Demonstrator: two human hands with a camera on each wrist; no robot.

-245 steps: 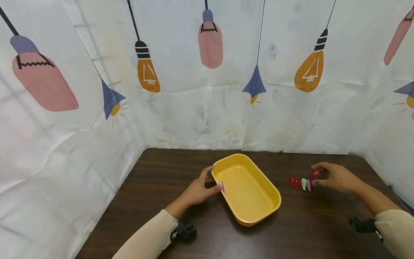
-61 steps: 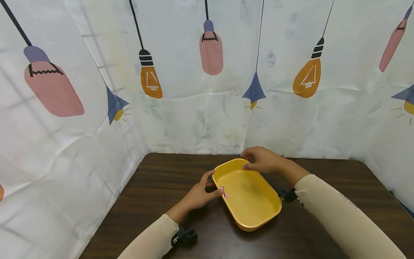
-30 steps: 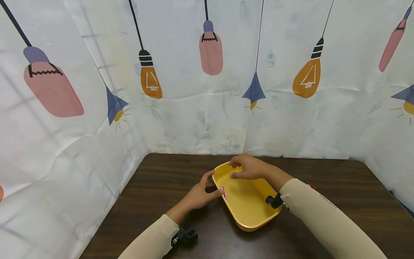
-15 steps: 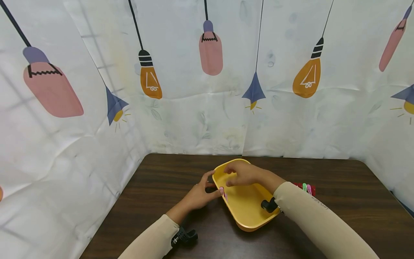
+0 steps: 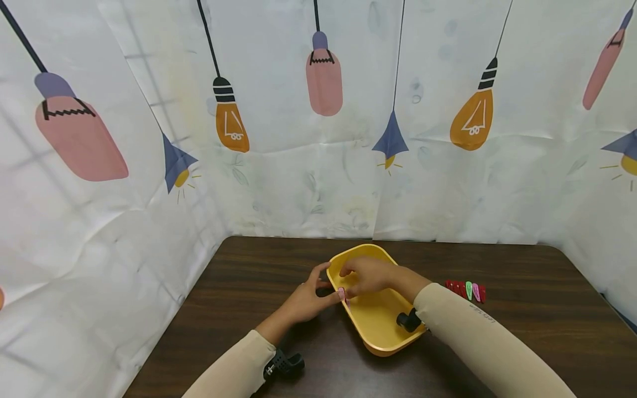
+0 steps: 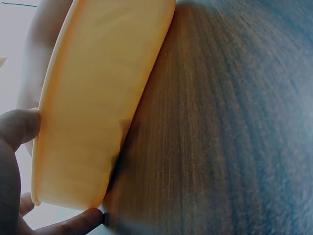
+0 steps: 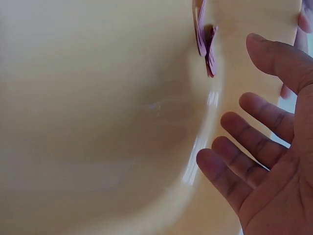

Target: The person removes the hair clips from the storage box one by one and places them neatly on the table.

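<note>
My left hand point(image 5: 307, 296) holds the yellow plastic tray point(image 5: 372, 344) at its left edge. In the left wrist view the thumb lies against the tray's rim and another finger touches its outer wall near a corner. Over the tray's inside is my right hand point(image 5: 370, 275), its fingers spread and loosely bent in the right wrist view, with nothing in them. Just beyond the right thumb, two pink snap hair clips point(image 7: 210, 54) lie by the tray's inner wall; the head view shows them partly hidden by the hands.
On the dark wooden table point(image 5: 542, 320), right of the tray, several snap hair clips lie in a row: red clips point(image 5: 456, 287), a green clip point(image 5: 469, 290), a pink clip point(image 5: 475, 292) and a red clip point(image 5: 482, 293) at the end. A printed curtain point(image 5: 298, 182) hangs behind.
A red clip that my right hand held earlier now lies at the row's right end. The right hand has moved across the tray, leftward and toward the pink clips. My left hand stays put.
</note>
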